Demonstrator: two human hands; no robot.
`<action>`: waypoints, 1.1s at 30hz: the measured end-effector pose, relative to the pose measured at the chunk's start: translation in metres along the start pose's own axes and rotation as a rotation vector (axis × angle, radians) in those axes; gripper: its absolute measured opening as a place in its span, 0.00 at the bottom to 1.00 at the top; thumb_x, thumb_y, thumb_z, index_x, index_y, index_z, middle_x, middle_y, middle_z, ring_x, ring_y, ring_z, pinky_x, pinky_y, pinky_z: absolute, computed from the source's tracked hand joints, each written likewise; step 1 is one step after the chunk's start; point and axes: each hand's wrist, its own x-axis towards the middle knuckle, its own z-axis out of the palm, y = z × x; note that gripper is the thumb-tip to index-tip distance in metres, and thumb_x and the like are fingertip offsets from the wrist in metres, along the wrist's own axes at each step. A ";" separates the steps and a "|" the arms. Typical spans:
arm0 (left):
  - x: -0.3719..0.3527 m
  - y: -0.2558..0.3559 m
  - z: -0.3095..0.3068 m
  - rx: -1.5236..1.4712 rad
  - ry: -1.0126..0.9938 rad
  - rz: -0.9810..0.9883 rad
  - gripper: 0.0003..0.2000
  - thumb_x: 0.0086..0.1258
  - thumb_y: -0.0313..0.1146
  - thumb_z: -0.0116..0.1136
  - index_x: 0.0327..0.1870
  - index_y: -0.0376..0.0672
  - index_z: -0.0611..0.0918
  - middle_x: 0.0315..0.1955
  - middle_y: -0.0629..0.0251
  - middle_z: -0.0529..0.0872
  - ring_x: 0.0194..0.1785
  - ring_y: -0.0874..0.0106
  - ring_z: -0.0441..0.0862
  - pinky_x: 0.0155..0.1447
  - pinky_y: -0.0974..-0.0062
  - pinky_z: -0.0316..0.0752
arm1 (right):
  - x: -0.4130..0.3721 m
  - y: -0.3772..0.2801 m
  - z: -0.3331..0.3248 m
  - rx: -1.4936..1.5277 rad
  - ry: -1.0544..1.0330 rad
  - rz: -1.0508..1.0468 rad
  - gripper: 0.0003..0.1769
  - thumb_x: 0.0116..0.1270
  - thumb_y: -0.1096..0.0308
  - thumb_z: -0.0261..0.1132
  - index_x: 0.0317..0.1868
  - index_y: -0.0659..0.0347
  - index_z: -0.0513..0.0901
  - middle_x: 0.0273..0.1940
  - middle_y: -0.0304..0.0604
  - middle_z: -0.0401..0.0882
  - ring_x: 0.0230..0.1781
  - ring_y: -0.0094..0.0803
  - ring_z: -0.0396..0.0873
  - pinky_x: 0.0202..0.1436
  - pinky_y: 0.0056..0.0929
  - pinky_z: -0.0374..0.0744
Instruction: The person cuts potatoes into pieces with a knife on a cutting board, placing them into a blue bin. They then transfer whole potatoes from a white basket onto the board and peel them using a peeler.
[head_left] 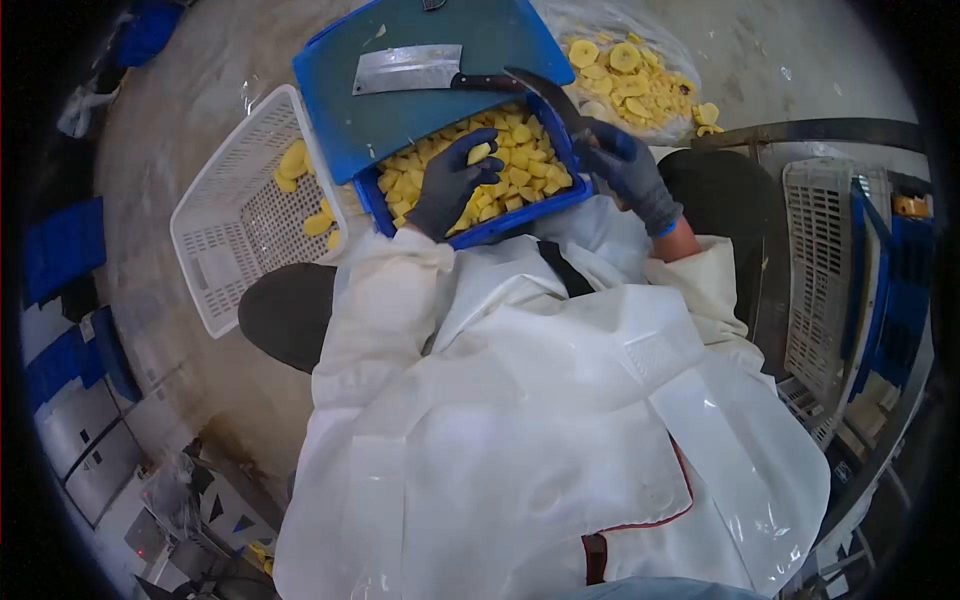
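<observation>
A pale yellow potato piece (479,153) sits between the thumb and fingers of my left hand (446,192), which wears a dark glove. My right hand (632,178), also gloved, is closed around a knife (548,92) whose dark, curved blade points up and left. Both hands are over a blue crate (522,217) filled with cut potato chunks (515,165). Across the crate's far side lies a blue cutting board (340,125). On that board rests a cleaver (408,70), its dark handle toward the right.
Left of the crate, a white perforated basket (215,190) contains several peeled potatoes (293,162). Potato slices and scraps (630,85) lie on clear plastic at the back right. A metal rail (820,132) and a white basket standing on edge (815,270) are at the right.
</observation>
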 end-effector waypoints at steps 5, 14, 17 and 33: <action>-0.039 0.046 0.035 -0.113 -0.025 0.073 0.23 0.70 0.26 0.58 0.66 0.37 0.72 0.59 0.56 0.77 0.55 0.65 0.81 0.55 0.71 0.80 | -0.034 -0.019 -0.003 -0.208 0.027 -0.207 0.25 0.64 0.65 0.66 0.62 0.58 0.78 0.44 0.48 0.81 0.42 0.37 0.82 0.47 0.32 0.79; -0.057 0.073 0.060 0.190 -0.114 0.216 0.25 0.65 0.18 0.56 0.65 0.37 0.73 0.61 0.57 0.77 0.57 0.66 0.81 0.57 0.71 0.80 | -0.077 -0.057 -0.037 -0.668 0.007 -0.621 0.31 0.51 0.79 0.67 0.59 0.51 0.81 0.49 0.48 0.80 0.47 0.46 0.79 0.51 0.40 0.77; -0.059 0.078 0.063 0.225 -0.192 0.257 0.25 0.63 0.14 0.55 0.63 0.36 0.74 0.60 0.57 0.78 0.58 0.68 0.80 0.58 0.72 0.79 | -0.082 -0.062 -0.041 -0.741 0.021 -0.637 0.33 0.48 0.80 0.66 0.59 0.51 0.80 0.49 0.47 0.81 0.45 0.45 0.79 0.50 0.40 0.76; -0.069 0.095 0.087 0.351 -0.181 0.133 0.18 0.61 0.17 0.59 0.54 0.35 0.81 0.52 0.58 0.84 0.53 0.73 0.81 0.50 0.78 0.81 | -0.094 -0.055 -0.041 -0.925 0.087 -0.677 0.37 0.41 0.78 0.63 0.59 0.51 0.80 0.42 0.40 0.81 0.41 0.41 0.78 0.47 0.41 0.73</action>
